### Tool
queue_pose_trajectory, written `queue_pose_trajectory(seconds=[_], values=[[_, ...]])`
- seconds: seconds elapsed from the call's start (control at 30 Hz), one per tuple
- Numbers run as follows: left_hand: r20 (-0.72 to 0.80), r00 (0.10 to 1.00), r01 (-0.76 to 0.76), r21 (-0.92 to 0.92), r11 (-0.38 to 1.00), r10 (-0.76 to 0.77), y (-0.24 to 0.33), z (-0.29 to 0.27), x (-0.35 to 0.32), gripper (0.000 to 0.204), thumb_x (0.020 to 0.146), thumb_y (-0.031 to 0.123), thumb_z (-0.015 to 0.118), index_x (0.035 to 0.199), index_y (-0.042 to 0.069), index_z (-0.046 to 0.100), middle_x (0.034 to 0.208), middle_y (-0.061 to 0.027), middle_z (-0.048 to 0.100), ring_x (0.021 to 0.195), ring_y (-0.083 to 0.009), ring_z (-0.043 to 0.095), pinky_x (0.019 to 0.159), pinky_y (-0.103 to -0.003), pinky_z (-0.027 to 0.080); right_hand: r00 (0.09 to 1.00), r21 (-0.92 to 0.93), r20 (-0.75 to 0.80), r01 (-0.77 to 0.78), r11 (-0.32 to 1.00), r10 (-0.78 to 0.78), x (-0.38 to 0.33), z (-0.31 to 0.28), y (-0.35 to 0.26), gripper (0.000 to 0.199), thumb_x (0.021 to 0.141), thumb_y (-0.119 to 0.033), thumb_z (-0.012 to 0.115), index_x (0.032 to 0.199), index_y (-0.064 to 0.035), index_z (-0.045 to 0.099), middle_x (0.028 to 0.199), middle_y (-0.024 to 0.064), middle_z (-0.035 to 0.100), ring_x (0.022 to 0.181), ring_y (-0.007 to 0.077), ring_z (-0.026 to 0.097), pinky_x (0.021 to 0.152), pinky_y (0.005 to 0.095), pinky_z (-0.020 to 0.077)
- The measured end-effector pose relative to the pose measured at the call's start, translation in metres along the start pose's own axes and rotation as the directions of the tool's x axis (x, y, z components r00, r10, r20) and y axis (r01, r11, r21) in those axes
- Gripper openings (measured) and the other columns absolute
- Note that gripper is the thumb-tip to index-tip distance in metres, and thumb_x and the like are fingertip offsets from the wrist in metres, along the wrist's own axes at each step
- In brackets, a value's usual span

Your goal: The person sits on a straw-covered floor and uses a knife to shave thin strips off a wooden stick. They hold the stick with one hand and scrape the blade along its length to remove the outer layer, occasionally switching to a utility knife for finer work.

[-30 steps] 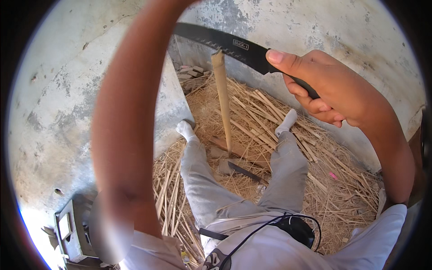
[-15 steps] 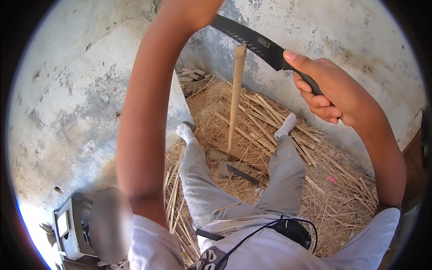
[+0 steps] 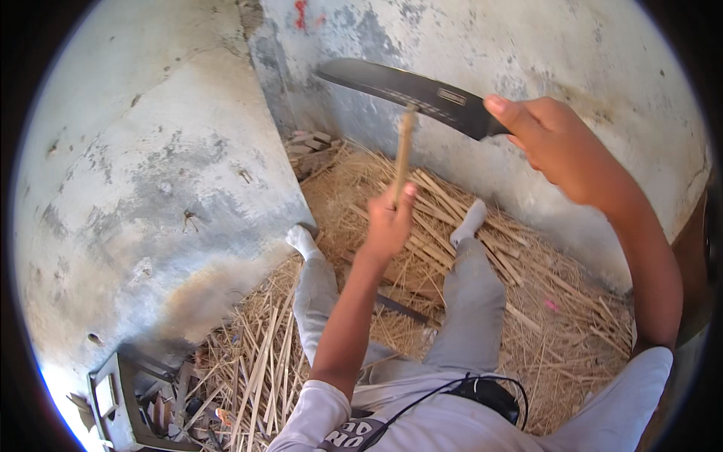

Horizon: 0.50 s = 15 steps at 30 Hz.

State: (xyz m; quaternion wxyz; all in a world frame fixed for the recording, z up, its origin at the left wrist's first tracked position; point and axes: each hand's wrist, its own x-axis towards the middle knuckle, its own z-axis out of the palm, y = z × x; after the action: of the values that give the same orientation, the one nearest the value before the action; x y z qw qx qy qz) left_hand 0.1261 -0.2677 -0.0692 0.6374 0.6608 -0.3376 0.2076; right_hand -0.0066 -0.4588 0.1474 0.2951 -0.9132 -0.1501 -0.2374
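Observation:
My right hand (image 3: 548,143) is wrapped round the handle of a machete (image 3: 422,90) with a broad black blade, held out to the upper right. The blade points left and lies across the top end of an upright bamboo stick (image 3: 404,147), meeting it near the blade's middle. Below that, my left hand (image 3: 388,224) closes round the stick. My hand and forearm hide the stick's lower part and foot. The machete's handle is mostly covered by my right fingers.
Between my outstretched legs lies a dark flat bar (image 3: 405,307). Bamboo strips (image 3: 501,252) and shavings cover the floor. Weathered walls (image 3: 173,135) rise at the left and ahead. Rubble (image 3: 307,142) sits in the far corner, and a grey box-like frame (image 3: 124,395) stands lower left.
My left hand has come down from beyond the blade's tip and now grips the bamboo stick. The machete stays on the stick's top, its blade now fully in sight.

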Motion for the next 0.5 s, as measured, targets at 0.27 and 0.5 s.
queue_pose_trajectory(seconds=[0.27, 0.5], values=[[0.267, 0.963, 0.024, -0.200, 0.979, 0.031, -0.010, 0.001, 0.004, 0.049, 0.107, 0.043, 0.048, 0.075, 0.006, 0.048, 0.062, 0.0043, 0.042, 0.059, -0.0065, 0.038, 0.052, -0.029, 0.033, 0.671, 0.119, 0.560, -0.646, 0.754, 0.486, 0.000, -0.066, 0.002, 0.065, 0.096, -0.071, 0.049, 0.067, -0.0127, 0.046, 0.047, -0.0054, 0.036, 0.034, 0.0019, 0.030, 0.030, 0.0218, 0.0231], [0.036, 0.999, 0.016, 0.063, 0.998, -0.018, 0.023, 0.016, 0.001, 0.045, 0.109, 0.043, 0.043, 0.093, 0.002, 0.055, 0.062, -0.0030, 0.044, 0.058, -0.0107, 0.044, 0.055, -0.032, 0.040, 0.955, -0.523, -0.249, 0.005, 0.852, -0.158, -0.040, 0.006, 0.014, 0.061, 0.099, -0.064, 0.048, 0.069, -0.0110, 0.050, 0.050, -0.0058, 0.035, 0.042, 0.0068, 0.039, 0.039, 0.0273, 0.0319]])
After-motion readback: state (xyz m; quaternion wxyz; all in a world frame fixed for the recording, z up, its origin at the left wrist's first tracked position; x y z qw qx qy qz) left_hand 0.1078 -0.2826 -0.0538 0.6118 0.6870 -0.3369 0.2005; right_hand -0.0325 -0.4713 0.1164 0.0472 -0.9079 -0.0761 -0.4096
